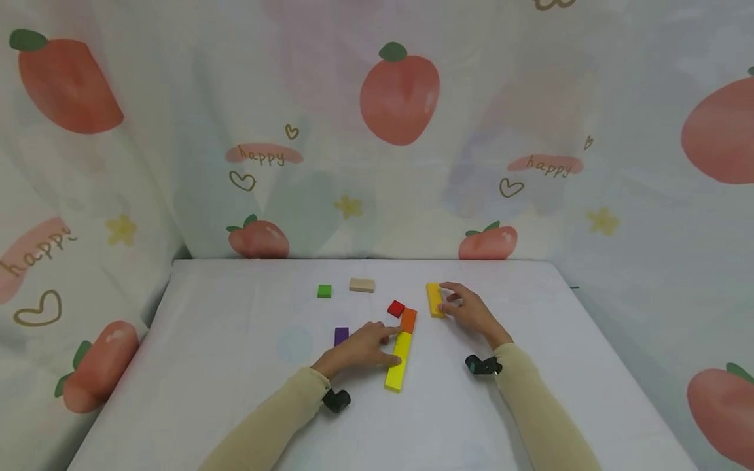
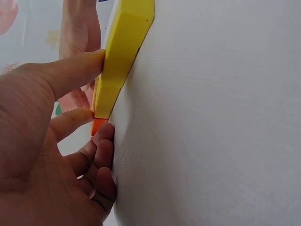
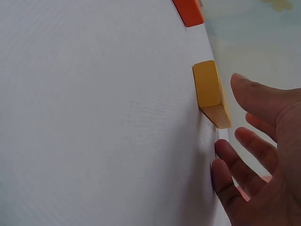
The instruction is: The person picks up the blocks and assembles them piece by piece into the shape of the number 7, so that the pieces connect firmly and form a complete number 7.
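Note:
Two yellow blocks [image 1: 396,378] lie end to end on the table, a seam between them in the left wrist view, with an orange block [image 1: 409,320] at the far end of the row. My left hand [image 1: 360,347] is at the row's left side. Its thumb and index fingertip touch the blocks, while the other fingers bend loosely near the tabletop. Farther right, a deeper yellow block [image 1: 434,299] lies by itself. Beside it is my right hand [image 1: 471,313], fingers spread; in the right wrist view a gap separates the thumb from the block [image 3: 207,84].
A small red block [image 1: 396,308] lies by the orange one. Left of the row sits a purple block [image 1: 341,335], partly behind my left hand. A green block [image 1: 324,292] and a beige block [image 1: 362,285] lie toward the back. Printed cloth walls [image 1: 330,98] surround the white table [image 1: 235,340].

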Available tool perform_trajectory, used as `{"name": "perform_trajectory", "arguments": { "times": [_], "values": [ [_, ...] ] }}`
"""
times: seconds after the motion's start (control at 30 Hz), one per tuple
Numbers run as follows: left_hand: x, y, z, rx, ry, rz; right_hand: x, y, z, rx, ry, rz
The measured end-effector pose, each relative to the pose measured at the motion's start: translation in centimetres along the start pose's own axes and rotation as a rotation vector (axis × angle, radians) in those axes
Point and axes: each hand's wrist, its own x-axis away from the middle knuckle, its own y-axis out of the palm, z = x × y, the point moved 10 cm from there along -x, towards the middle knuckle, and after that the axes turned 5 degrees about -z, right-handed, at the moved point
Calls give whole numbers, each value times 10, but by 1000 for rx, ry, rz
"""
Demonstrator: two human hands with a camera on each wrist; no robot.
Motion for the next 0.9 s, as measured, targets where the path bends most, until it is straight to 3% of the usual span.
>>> {"name": "perform_trajectory", "arguments": {
  "times": [0.9],
  "values": [
    [2, -1, 1, 5, -11, -2, -9, 6, -13, 91, -94, -31]
  ]
}}
